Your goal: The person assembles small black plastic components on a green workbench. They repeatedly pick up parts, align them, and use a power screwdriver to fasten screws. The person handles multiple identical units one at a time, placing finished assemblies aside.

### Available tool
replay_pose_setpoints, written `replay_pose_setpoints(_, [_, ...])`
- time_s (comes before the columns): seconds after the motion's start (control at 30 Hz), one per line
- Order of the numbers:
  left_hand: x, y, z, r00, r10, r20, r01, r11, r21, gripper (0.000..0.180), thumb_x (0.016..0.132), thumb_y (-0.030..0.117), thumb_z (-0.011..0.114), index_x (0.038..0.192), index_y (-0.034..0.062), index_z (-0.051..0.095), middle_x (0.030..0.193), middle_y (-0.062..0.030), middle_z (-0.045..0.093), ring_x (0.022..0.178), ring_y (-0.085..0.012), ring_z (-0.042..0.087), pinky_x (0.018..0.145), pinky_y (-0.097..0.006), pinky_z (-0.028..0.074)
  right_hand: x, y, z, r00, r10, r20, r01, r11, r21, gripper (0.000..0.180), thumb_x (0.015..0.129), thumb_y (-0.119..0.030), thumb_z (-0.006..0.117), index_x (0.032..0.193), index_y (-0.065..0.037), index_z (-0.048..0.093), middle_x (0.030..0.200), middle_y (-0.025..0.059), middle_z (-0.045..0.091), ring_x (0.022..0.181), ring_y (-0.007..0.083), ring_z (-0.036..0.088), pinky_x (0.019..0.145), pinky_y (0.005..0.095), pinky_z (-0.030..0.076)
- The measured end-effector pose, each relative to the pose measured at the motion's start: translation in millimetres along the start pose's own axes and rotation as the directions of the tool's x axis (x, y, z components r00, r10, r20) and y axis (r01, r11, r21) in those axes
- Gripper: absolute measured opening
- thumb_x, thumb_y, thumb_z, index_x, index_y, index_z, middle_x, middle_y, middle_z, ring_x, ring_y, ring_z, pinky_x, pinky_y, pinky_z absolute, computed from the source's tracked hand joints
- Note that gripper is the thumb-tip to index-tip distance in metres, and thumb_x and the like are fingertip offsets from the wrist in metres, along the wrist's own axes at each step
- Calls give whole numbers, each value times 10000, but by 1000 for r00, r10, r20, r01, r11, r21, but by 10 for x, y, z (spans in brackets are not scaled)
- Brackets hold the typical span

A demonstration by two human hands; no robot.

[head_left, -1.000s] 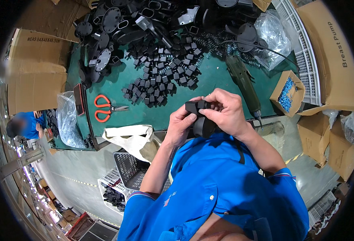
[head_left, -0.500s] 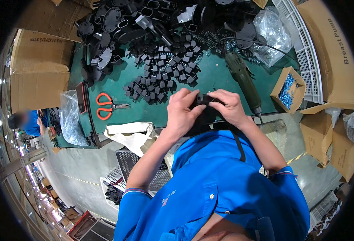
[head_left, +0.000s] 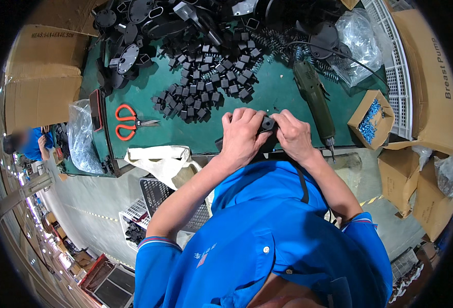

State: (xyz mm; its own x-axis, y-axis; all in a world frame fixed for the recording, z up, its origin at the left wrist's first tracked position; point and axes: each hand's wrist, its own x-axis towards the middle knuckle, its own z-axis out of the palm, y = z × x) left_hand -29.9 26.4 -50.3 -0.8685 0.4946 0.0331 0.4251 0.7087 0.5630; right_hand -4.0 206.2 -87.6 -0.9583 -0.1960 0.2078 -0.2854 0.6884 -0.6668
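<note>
At the bench's near edge, my left hand (head_left: 243, 134) is closed around a black plastic part (head_left: 268, 124), whose squarish end with a small hole shows between the hands. My right hand (head_left: 294, 136) pinches the same part from the right, thumb and fingers pressed together. The palms and fingers hide most of the part. Just beyond my hands lies a heap of small black plastic blocks (head_left: 201, 84). A dark green electric screwdriver (head_left: 313, 95) rests to the right, its bit toward me.
Orange-handled scissors (head_left: 126, 123) lie on the green bench (head_left: 159, 134) at left. Black housings (head_left: 129, 56) and coil springs (head_left: 272, 43) crowd the back. A cardboard tray (head_left: 382, 128) holds blue screws. White cloth (head_left: 159, 159) hangs off the front edge. Another person (head_left: 34, 145) sits far left.
The black part has turned, so its squarish end now faces up. My left hand has spread further over it, and my right fingers have shifted to its right side. The whole view has shifted slightly.
</note>
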Motion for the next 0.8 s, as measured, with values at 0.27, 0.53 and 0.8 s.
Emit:
replay_pose_setpoints(0.27, [129,128,24,984,-38,173,-29,928,371,517,764,242,739,1214,33,592,1045,-90,569,1046,-268,527,863,-453,372,124,-13,-747,974,161,-162,-187,969,-163,344,785,-188,742,1075,-46,626,982,126,613,824,323,624,704,400,508])
replay_pose_setpoints(0.53, [140,75,72,996,84,40,-93,934,345,481,793,204,668,1214,-17,597,1026,-87,555,1011,-240,528,854,-479,366,285,272,-771,821,571,2,-521,750,-408,793,710,-423,758,1342,-35,479,1026,228,676,959,400,665,810,491,519])
replay_pose_setpoints(0.8, [146,43,110,992,33,119,-75,926,369,545,785,243,710,1256,6,573,1078,-96,562,1045,-252,527,851,-472,371,264,-61,-1082,955,295,-39,-163,627,762,665,742,-196,635,1331,60,461,860,99,598,757,174,585,688,298,501])
